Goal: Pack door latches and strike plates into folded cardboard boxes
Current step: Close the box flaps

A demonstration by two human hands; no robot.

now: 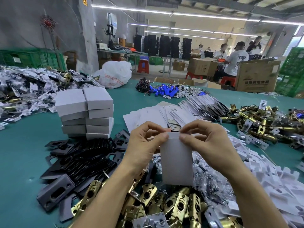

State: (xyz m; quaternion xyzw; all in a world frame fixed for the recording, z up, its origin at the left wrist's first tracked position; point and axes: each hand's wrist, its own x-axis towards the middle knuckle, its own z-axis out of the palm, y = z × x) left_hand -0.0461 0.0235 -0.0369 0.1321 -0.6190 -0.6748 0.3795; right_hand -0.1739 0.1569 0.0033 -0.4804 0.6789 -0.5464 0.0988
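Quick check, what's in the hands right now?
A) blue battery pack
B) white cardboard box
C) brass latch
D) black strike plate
B: the left hand and right hand both pinch the top edge of the white cardboard box, held above the brass latches.

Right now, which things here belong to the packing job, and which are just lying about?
Job: white box pinched by left hand and right hand, brass latches, black strike plates, flat box blanks, stacked boxes.
Lying about: blue wired cylinders, white bag, green crates.
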